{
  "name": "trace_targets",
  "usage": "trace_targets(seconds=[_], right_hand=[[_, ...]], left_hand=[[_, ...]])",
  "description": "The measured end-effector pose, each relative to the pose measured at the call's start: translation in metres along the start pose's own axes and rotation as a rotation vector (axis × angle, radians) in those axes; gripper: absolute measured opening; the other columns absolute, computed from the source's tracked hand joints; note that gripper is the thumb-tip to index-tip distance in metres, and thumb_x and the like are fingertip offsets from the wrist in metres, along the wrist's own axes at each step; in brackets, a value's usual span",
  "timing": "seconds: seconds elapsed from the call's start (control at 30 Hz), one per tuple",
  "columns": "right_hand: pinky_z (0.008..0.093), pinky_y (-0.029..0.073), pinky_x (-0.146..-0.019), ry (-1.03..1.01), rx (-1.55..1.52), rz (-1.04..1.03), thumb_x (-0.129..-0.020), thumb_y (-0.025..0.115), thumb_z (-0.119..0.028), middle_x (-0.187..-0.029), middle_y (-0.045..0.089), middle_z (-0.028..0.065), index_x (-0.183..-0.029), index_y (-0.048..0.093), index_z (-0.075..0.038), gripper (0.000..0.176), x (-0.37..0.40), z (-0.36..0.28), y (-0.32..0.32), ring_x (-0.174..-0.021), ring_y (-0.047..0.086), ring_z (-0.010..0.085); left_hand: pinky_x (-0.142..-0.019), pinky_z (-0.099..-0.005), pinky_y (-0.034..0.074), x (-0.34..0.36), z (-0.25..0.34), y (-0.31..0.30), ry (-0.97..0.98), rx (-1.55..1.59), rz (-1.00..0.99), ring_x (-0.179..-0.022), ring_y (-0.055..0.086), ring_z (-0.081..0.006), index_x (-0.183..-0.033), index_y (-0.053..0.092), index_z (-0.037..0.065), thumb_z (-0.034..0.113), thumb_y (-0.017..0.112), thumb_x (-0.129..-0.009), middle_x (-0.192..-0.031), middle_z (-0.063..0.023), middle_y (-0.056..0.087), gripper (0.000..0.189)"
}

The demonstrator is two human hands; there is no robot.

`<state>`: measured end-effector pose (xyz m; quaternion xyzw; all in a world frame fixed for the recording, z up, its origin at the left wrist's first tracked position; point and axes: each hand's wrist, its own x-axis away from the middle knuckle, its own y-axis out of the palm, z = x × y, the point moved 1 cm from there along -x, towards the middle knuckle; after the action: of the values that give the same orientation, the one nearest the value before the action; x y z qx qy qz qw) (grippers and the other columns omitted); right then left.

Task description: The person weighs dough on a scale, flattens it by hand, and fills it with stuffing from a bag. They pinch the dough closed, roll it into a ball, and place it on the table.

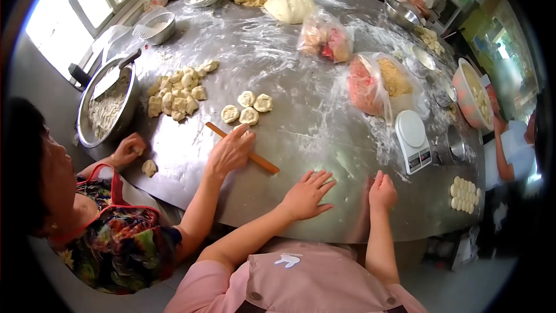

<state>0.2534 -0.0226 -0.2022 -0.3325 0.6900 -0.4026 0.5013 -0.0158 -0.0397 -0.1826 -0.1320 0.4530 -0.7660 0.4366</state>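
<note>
Two hands of ours rest on the flour-dusted steel table (324, 220), a little apart from each other. We take the wooden rolling pin (265, 164) as our marker. Our left hand (307, 194) lies flat, palm down and fingers spread, just on the near side of the pin's right end, close to it but not touching, and it grips nothing. Our right hand (382, 192) sits farther right of the pin, past the left hand, with its fingers curled in. We cannot tell whether anything lies inside that curl. A co-worker's hand (230, 152) presses down on the middle of the pin, covering part of it. Four flattened dough rounds (248, 108) lie just beyond the pin's far end. A heap of cut dough pieces (176, 90) sits farther beyond the pin and to its left. Left of the pin stands a steel bowl (87, 127) holding flour. The co-worker's other hand (128, 149) rests on the table between the bowl and the pin, with a small dough lump (149, 167) just beside it. Right of the pin stands a white kitchen scale (412, 139). Well to the right of the pin, past the scale, rows of small pale dough discs (465, 194) lie near the table's edge.
</note>
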Motion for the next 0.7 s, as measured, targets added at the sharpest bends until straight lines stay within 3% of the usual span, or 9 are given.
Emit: trace_targets(seconds=[0.1,0.33,0.43,0.53,0.57,0.7], right_hand=[[0.0516,0.045,-0.056,0.032,-0.107,0.031,-0.098,0.049,-0.034,-0.075,0.061,0.0142,-0.074,0.054,-0.007,0.036,0.003,0.003,0.000,-0.066,0.060,0.0398],[0.0464,0.046,-0.075,0.131,-0.361,0.120,-0.095,0.051,-0.020,-0.090,0.061,0.0159,-0.085,0.059,-0.003,0.021,-0.002,0.013,-0.007,-0.088,0.057,0.0369],[0.0463,0.045,-0.082,0.152,-0.379,0.166,-0.093,0.053,-0.016,-0.096,0.061,0.0156,-0.088,0.059,-0.002,0.016,0.000,0.014,-0.001,-0.093,0.056,0.0360],[0.0473,0.043,-0.086,0.125,-0.316,0.224,-0.090,0.058,-0.016,-0.101,0.061,0.0137,-0.090,0.058,-0.003,0.012,-0.005,0.014,-0.007,-0.098,0.055,0.0352],[0.0476,0.043,-0.087,0.103,-0.278,0.248,-0.089,0.059,-0.015,-0.103,0.061,0.0131,-0.091,0.059,-0.003,0.012,-0.006,0.013,-0.008,-0.099,0.055,0.0350],[0.0477,0.043,-0.090,-0.018,-0.306,0.295,-0.084,0.065,-0.013,-0.108,0.060,0.0148,-0.103,0.057,-0.005,0.023,-0.046,-0.008,-0.010,-0.103,0.055,0.0348]], left_hand=[[-0.112,-0.0461,0.030,0.000,0.002,0.001,-0.046,0.002,0.048,-0.134,0.040,-0.0326,-0.133,0.051,0.006,0.044,0.066,-0.085,-0.144,-0.0166,0.043,0.063],[-0.108,-0.0453,0.037,-0.008,0.009,-0.004,-0.131,-0.040,0.113,-0.132,0.040,-0.0396,-0.136,0.046,0.004,0.037,0.073,-0.081,-0.143,-0.0220,0.040,0.070],[-0.106,-0.0449,0.040,-0.003,0.002,-0.006,-0.143,0.267,0.307,-0.128,0.045,-0.0375,-0.144,0.034,0.003,0.026,0.076,-0.080,-0.146,-0.0221,0.036,0.079],[-0.103,-0.0418,0.042,0.006,-0.013,-0.018,-0.289,0.697,0.539,-0.125,0.050,-0.0327,-0.150,0.019,0.003,0.015,0.074,-0.082,-0.150,-0.0203,0.031,0.088],[-0.097,-0.0378,0.046,0.009,-0.027,-0.027,-0.288,0.673,0.634,-0.117,0.055,-0.0271,-0.152,0.011,0.004,0.010,0.071,-0.084,-0.151,-0.0171,0.030,0.091],[-0.091,-0.0325,0.048,0.007,-0.049,-0.078,-0.583,0.814,1.175,-0.107,0.057,-0.0222,-0.152,0.014,0.004,0.006,0.065,-0.087,-0.148,-0.0154,0.034,0.083]])
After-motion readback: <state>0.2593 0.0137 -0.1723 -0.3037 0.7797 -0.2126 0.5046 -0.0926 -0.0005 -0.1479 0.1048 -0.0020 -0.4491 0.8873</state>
